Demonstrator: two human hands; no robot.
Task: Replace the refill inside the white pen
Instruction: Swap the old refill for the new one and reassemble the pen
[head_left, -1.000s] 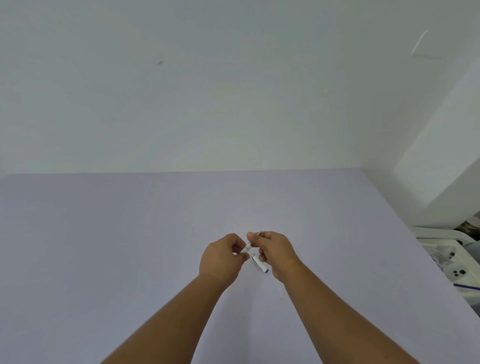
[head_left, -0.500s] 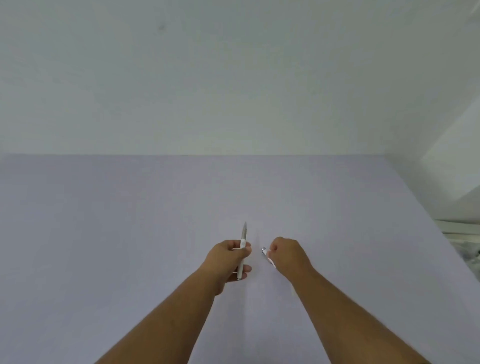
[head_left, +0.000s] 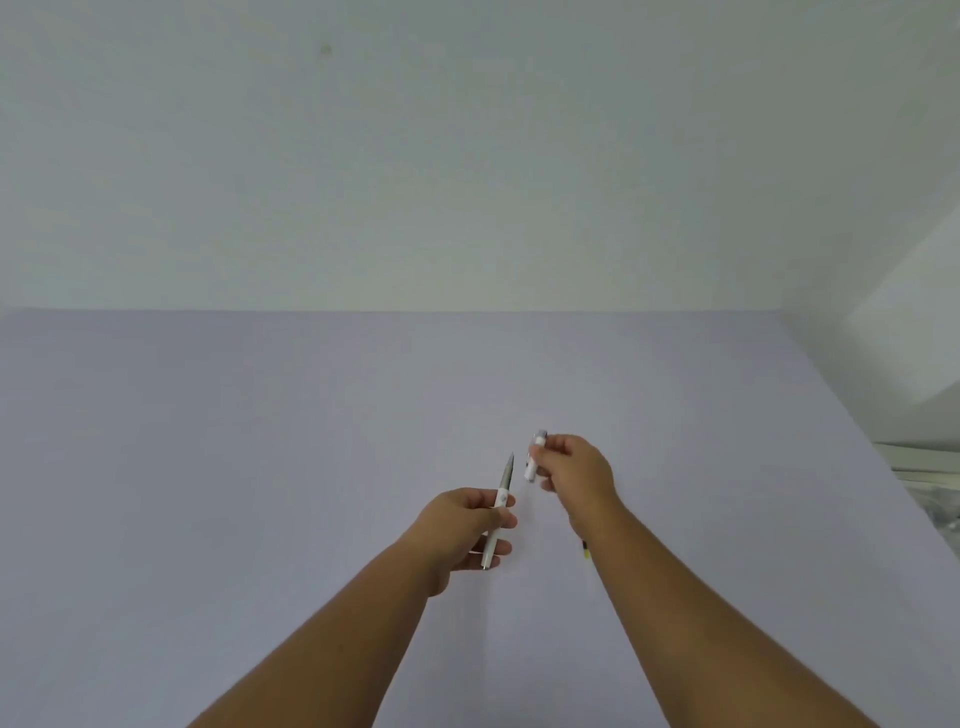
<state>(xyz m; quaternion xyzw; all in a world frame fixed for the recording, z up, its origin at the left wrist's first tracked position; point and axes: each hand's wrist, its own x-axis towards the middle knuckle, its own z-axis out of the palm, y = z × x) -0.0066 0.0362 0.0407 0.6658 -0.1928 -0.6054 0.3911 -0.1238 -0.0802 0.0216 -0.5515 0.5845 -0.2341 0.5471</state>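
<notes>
Over the lilac table (head_left: 260, 493), left hand (head_left: 462, 525) pinches pen (head_left: 500, 512); right hand (head_left: 576, 475) pinches cap (head_left: 535, 457).

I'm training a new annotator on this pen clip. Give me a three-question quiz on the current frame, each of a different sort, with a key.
1. True or false: the pen body lies on the table.
2. Which hand holds the short white piece? A) left B) right C) neither
3. Fill in: the pen's grey tip points ____ from the person.

Key:
1. False: the left hand holds it above the table.
2. B: the right hand pinches it.
3. Away.
</notes>
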